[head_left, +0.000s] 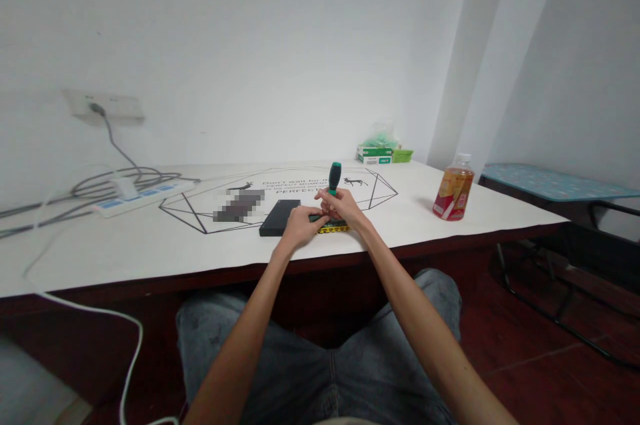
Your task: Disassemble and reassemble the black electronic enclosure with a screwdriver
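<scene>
A screwdriver [335, 176] with a green and black handle stands nearly upright above the table's front part. My right hand [344, 206] is closed around its lower portion, fingers pinched together. Beside it, my left hand [303, 224] is closed, with thumb and fingertips pressed on a flat green-and-yellow piece [334, 229] lying on the table. The fingertips of both hands nearly meet and hide most of that piece, and the screwdriver's tip is out of sight. A flat black case [277, 218] lies just left of my left hand.
On the white table [200, 258], a drink bottle [454, 186] stands to the right. Green and white boxes [374, 154] sit against the wall. At left are a power strip [145, 200] and tangled cables [113, 178]. A blurred-out dark patch [240, 206] lies beyond the case.
</scene>
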Action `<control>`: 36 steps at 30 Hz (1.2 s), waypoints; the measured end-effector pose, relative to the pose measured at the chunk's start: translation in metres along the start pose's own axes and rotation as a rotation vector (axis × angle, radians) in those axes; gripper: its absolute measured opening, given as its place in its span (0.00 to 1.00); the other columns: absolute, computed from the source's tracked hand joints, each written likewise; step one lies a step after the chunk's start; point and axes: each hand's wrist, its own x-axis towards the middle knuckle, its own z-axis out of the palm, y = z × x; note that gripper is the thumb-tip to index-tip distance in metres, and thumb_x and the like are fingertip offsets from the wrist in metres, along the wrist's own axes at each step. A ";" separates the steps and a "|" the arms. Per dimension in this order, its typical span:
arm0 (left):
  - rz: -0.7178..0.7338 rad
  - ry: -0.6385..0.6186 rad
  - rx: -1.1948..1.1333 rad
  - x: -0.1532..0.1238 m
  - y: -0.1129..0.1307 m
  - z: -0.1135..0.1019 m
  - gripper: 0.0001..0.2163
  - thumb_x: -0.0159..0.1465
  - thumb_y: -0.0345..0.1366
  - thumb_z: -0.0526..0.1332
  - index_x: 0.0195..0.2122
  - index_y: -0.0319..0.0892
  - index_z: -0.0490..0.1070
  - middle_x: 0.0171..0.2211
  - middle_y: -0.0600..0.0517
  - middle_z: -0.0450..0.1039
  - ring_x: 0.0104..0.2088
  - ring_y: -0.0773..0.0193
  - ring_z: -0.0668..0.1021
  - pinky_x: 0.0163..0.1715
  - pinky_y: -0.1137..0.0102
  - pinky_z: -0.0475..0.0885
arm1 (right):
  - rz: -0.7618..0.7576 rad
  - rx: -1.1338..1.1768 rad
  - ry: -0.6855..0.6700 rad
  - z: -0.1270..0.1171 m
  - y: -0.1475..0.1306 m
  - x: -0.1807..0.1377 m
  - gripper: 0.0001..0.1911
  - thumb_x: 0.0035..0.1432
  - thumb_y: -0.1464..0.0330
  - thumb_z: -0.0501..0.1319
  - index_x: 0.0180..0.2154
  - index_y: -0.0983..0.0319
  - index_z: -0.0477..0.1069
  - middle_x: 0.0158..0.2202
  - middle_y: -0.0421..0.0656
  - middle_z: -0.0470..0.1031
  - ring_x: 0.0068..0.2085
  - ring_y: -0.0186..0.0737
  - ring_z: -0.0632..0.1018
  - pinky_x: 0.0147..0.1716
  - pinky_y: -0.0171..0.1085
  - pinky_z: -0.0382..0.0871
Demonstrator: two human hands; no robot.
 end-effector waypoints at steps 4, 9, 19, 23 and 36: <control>-0.015 0.021 -0.001 0.000 0.001 0.000 0.09 0.61 0.40 0.66 0.33 0.42 0.84 0.33 0.51 0.84 0.36 0.57 0.82 0.41 0.66 0.71 | 0.007 -0.019 0.012 0.000 0.000 0.000 0.31 0.47 0.40 0.67 0.28 0.63 0.74 0.16 0.35 0.65 0.15 0.25 0.59 0.14 0.30 0.49; -0.010 -0.022 0.016 -0.001 -0.001 0.001 0.10 0.62 0.39 0.63 0.31 0.42 0.83 0.31 0.51 0.83 0.35 0.57 0.81 0.40 0.66 0.70 | 0.042 -0.047 -0.016 0.002 -0.002 0.001 0.33 0.51 0.37 0.62 0.27 0.63 0.73 0.15 0.35 0.65 0.14 0.26 0.59 0.14 0.31 0.48; -0.028 0.021 -0.006 0.000 -0.001 -0.001 0.08 0.59 0.38 0.67 0.31 0.42 0.84 0.32 0.50 0.84 0.34 0.57 0.82 0.40 0.66 0.71 | -0.035 -0.040 0.000 0.003 0.001 0.001 0.31 0.50 0.38 0.65 0.26 0.62 0.73 0.16 0.35 0.64 0.15 0.26 0.60 0.15 0.31 0.50; -0.011 0.002 0.013 0.000 0.000 -0.001 0.09 0.60 0.38 0.65 0.31 0.41 0.84 0.32 0.49 0.84 0.35 0.57 0.82 0.40 0.66 0.71 | -0.046 -0.030 -0.022 0.002 0.001 0.001 0.33 0.49 0.37 0.65 0.26 0.62 0.72 0.16 0.35 0.64 0.16 0.26 0.60 0.15 0.31 0.49; -0.015 -0.013 -0.016 0.000 0.000 -0.001 0.09 0.61 0.39 0.65 0.33 0.43 0.85 0.35 0.50 0.85 0.37 0.56 0.82 0.44 0.64 0.71 | -0.038 -0.037 0.026 0.003 -0.003 -0.003 0.31 0.45 0.40 0.68 0.26 0.63 0.73 0.17 0.36 0.67 0.16 0.26 0.60 0.16 0.32 0.51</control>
